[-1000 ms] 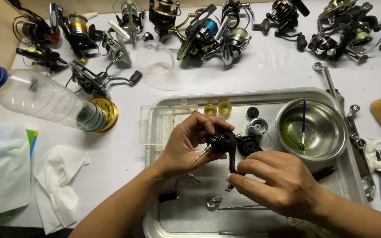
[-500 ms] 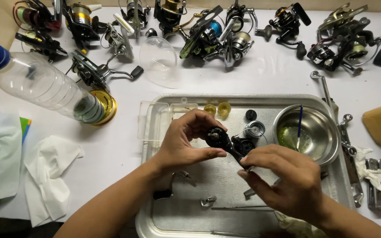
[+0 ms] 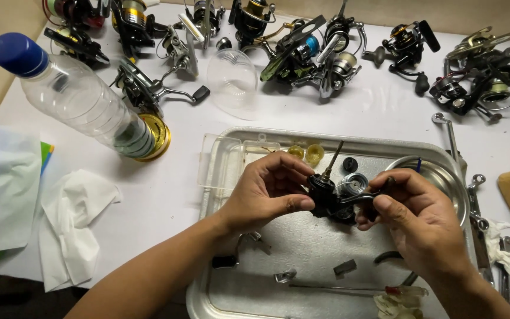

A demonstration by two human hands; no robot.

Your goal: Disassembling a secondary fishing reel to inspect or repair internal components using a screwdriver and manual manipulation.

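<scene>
My left hand (image 3: 270,192) grips a black fishing reel body (image 3: 324,194) from the left, above a metal tray (image 3: 255,295). A thin shaft sticks up from the body. My right hand (image 3: 417,221) holds the same reel from the right, fingers on its black arm (image 3: 366,198). Small loose parts lie on the tray below: a handle piece (image 3: 238,251), a dark block (image 3: 345,268) and a thin rod (image 3: 332,287).
A steel bowl (image 3: 447,177) sits in the tray's right end, behind my right hand. Several fishing reels (image 3: 302,50) line the back of the white table. A clear bottle with a blue cap (image 3: 72,97) lies at left, with tissue (image 3: 72,227) below it. Wrenches (image 3: 476,201) lie right of the tray.
The reel has been turned in my hands, so its shaft now points up. My right hand has moved from below the reel to its right side.
</scene>
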